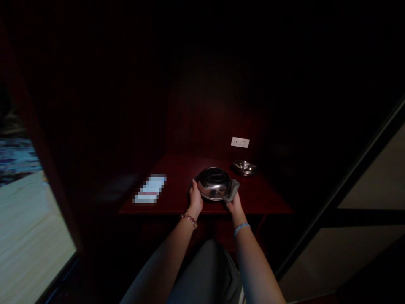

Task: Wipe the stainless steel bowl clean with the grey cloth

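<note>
A shiny stainless steel bowl (pixel 214 190) is held in front of me over the dark red table, between my two hands. Its rounded metal side catches the light. My left hand (pixel 195 198) is closed on the bowl's left edge, thumb up along the side. With my right hand (pixel 234 205) I grip a grey cloth (pixel 233 191) that is pressed to the right side of the bowl. Most of the right fingers are hidden behind the cloth. Farther back to the right, more shiny metal dishware (pixel 244 168) rests on the table.
The dark red table (pixel 177 204) ends in a front edge just below my hands. A blurred-out pale rectangle (pixel 151 188) lies at its left. A white power socket (pixel 240 142) is on the back panel. Dark walls close in on both sides.
</note>
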`<state>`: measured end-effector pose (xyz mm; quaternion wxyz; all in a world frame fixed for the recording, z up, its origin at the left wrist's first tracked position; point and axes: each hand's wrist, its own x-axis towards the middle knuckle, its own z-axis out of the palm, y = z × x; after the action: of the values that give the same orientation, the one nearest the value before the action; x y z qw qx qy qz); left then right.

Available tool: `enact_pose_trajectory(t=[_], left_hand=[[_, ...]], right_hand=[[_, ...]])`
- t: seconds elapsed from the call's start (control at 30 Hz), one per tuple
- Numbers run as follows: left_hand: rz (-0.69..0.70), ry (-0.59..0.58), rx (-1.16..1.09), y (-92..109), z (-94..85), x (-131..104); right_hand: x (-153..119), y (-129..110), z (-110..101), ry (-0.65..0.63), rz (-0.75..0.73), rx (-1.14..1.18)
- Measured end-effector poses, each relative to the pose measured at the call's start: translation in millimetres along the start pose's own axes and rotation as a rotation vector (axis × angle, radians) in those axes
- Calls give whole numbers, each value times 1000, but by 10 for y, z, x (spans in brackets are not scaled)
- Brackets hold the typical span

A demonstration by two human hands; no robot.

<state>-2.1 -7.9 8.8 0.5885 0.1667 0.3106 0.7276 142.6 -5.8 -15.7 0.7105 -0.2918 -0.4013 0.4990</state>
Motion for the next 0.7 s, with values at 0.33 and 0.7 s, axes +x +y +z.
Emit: enact_pose_trajectory(t=[0.33, 0.7], left_hand=[[54, -228, 54, -121, -32, 54], [71, -303, 211, -142, -44, 14]], right_hand=[[0, -74, 18, 107, -21, 125], [-190, -221, 104, 92, -102, 23]])
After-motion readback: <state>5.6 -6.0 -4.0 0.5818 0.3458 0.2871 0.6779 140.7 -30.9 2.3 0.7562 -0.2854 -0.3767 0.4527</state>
